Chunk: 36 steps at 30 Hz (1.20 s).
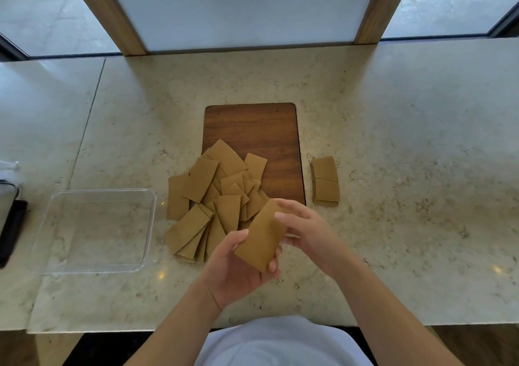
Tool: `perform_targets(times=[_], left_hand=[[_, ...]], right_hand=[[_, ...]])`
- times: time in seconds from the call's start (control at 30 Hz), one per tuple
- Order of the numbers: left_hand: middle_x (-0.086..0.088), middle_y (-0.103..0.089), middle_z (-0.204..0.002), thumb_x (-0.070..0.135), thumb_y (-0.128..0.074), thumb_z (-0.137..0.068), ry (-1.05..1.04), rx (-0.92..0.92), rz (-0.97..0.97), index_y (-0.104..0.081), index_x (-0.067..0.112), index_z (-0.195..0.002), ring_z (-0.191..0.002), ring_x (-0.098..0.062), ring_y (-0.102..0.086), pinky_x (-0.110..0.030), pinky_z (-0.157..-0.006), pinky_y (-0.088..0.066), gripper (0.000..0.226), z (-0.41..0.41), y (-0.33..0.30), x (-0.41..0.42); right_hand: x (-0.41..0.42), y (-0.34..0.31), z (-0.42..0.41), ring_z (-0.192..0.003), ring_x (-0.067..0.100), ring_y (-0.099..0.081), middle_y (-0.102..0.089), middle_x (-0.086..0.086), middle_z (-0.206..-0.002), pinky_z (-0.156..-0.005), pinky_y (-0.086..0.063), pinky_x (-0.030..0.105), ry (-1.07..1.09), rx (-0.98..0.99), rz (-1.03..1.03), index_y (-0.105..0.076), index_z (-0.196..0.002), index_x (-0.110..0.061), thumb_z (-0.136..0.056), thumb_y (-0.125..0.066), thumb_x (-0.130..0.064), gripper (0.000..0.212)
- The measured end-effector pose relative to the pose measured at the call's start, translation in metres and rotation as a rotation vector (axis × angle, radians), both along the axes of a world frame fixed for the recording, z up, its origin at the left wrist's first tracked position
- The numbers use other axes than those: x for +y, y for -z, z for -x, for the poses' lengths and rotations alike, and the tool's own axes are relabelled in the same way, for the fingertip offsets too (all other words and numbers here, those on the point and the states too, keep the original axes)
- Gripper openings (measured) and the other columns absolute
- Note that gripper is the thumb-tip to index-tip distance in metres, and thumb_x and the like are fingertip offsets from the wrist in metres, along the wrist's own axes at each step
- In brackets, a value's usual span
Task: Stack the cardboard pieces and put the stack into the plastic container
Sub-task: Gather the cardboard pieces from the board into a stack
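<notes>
Shirt [280, 343]: pale, smooth fabric at the bottom edge, nearest the camera.
Left hand [238, 270]: palm up, fingers and thumb curled round the lower end of a held cardboard piece [261, 239], cradling it from below.
Right hand [306, 231]: fingers bent over the upper end and right edge of the same piece, steadying it (how many pieces sit in this grip cannot be told).
Held piece: a flat tan rectangle with a matte surface, tilted, raised above the counter in front of the pile.
Counter [407, 169]: polished cream stone with brown speckles and small glints of light.
Plastic container [95, 231]: clear, shallow, square with rounded corners, sitting on the counter left of the hands, just beside the pile; the stone shows through its base.
Loose pile [213, 197]: many tan cardboard rectangles, matte and thin, overlapping at all angles, partly on the counter and partly on the board.
Board [252, 129]: dark wood-grain rectangle with rounded far corners, lying flat behind the pile.
Small stack [325, 180]: a few cardboard pieces laid roughly square on one another, on the counter just right of the board.
Dark object [11, 231]: black, at the left edge, too cropped to identify.
Far side: frosted panels [238, 9] between slanted wooden posts [112, 14].
</notes>
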<state>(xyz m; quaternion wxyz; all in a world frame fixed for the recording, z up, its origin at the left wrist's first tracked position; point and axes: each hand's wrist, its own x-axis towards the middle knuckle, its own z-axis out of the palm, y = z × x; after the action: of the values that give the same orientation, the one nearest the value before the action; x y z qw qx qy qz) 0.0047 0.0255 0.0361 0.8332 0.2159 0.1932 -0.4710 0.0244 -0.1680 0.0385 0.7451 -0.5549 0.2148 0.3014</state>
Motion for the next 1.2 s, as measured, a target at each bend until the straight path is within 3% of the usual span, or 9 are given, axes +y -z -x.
perform_targets(times=[0.2, 0.33, 0.5, 0.63, 0.73, 0.9, 0.97, 1.07, 1.2], left_hand=[[-0.027, -0.058, -0.103, 0.034, -0.085, -0.075, 0.000, -0.032, -0.030, -0.059, -0.007, -0.132, -0.070, -0.030, -0.064, -0.041, -0.072, -0.057, 0.075, 0.001, -0.011, 0.011], [-0.029, -0.063, -0.097, 0.036, -0.075, -0.082, -0.091, 0.005, -0.171, -0.069, -0.006, -0.123, -0.064, -0.029, -0.062, -0.039, -0.064, -0.058, 0.059, -0.008, -0.017, 0.016], [-0.024, -0.068, -0.085, 0.053, -0.052, -0.094, -0.211, -0.008, -0.332, -0.073, -0.003, -0.114, -0.048, -0.025, -0.060, -0.030, -0.047, -0.055, 0.064, -0.021, -0.023, 0.024], [-0.020, -0.073, -0.083, 0.054, -0.066, -0.087, -0.241, -0.124, -0.376, -0.063, -0.003, -0.130, -0.058, -0.026, -0.073, -0.036, -0.057, -0.063, 0.071, -0.029, -0.018, 0.032], [-0.019, -0.076, -0.089, 0.039, -0.093, -0.066, -0.246, -0.192, -0.352, -0.074, 0.000, -0.112, -0.072, -0.026, -0.076, -0.036, -0.069, -0.063, 0.063, -0.029, -0.014, 0.033], [-0.020, -0.072, -0.106, 0.026, -0.057, -0.099, -0.272, -0.122, -0.609, -0.067, 0.005, -0.125, -0.095, -0.031, -0.068, -0.043, -0.087, -0.054, 0.035, -0.025, -0.002, 0.017], [-0.023, -0.073, -0.104, 0.016, -0.047, -0.103, -0.357, -0.007, -0.596, -0.062, 0.002, -0.128, -0.093, -0.034, -0.072, -0.046, -0.089, -0.056, 0.032, -0.027, 0.001, 0.012], [-0.015, -0.064, -0.079, 0.014, -0.046, -0.099, -0.474, 0.143, -0.527, -0.059, 0.005, -0.123, -0.068, -0.028, -0.064, -0.043, -0.073, -0.057, 0.028, -0.031, 0.002, 0.017], [-0.012, -0.057, -0.079, 0.052, -0.052, -0.099, -0.440, 0.166, -0.436, -0.062, 0.017, -0.124, -0.063, -0.024, -0.054, -0.035, -0.060, -0.053, 0.045, -0.028, 0.006, 0.033]], right_hand=[[0.015, -0.015, -0.005, -0.094, 0.011, -0.066, -0.075, 0.008, -0.108, -0.077, -0.052, 0.023, 0.025, -0.126, 0.014, -0.070, -0.121, -0.011, -0.093, -0.071, -0.013, 0.028], [0.018, -0.017, -0.007, -0.096, 0.022, -0.067, -0.075, 0.009, -0.101, -0.091, -0.053, 0.040, 0.110, -0.132, 0.009, -0.072, -0.110, -0.006, -0.091, -0.074, -0.013, 0.020], [0.024, -0.019, -0.007, -0.077, 0.016, -0.061, -0.068, 0.003, -0.085, -0.076, -0.047, 0.034, 0.053, -0.065, 0.080, -0.071, -0.100, -0.008, -0.093, -0.072, -0.020, 0.013], [0.026, -0.019, -0.002, -0.060, 0.010, -0.057, -0.064, 0.003, -0.075, -0.061, -0.043, 0.025, 0.078, 0.010, 0.029, -0.067, -0.096, -0.011, -0.096, -0.069, -0.018, 0.007], [0.035, -0.021, 0.004, -0.059, 0.012, -0.059, -0.069, 0.008, -0.075, -0.055, -0.046, 0.022, 0.154, 0.130, -0.114, -0.065, -0.104, -0.007, -0.096, -0.068, -0.016, 0.013], [0.064, -0.015, 0.022, -0.060, 0.013, -0.062, -0.073, 0.011, -0.082, -0.052, -0.052, 0.021, 0.056, 0.333, -0.217, -0.064, -0.119, 0.000, -0.101, -0.059, -0.026, 0.031], [0.069, -0.010, 0.022, -0.070, 0.015, -0.068, -0.078, 0.011, -0.091, -0.061, -0.055, 0.025, -0.127, 0.337, -0.083, -0.067, -0.117, -0.001, -0.103, -0.055, -0.035, 0.038], [0.060, 0.002, 0.006, -0.079, 0.016, -0.070, -0.079, 0.007, -0.098, -0.071, -0.056, 0.029, -0.179, 0.282, 0.218, -0.070, -0.106, -0.010, -0.103, -0.054, -0.041, 0.035], [0.033, 0.036, -0.021, -0.109, 0.019, -0.057, -0.061, -0.002, -0.117, -0.089, -0.047, 0.030, -0.272, -0.145, 0.885, -0.060, -0.121, -0.018, -0.096, -0.064, -0.036, 0.030]])
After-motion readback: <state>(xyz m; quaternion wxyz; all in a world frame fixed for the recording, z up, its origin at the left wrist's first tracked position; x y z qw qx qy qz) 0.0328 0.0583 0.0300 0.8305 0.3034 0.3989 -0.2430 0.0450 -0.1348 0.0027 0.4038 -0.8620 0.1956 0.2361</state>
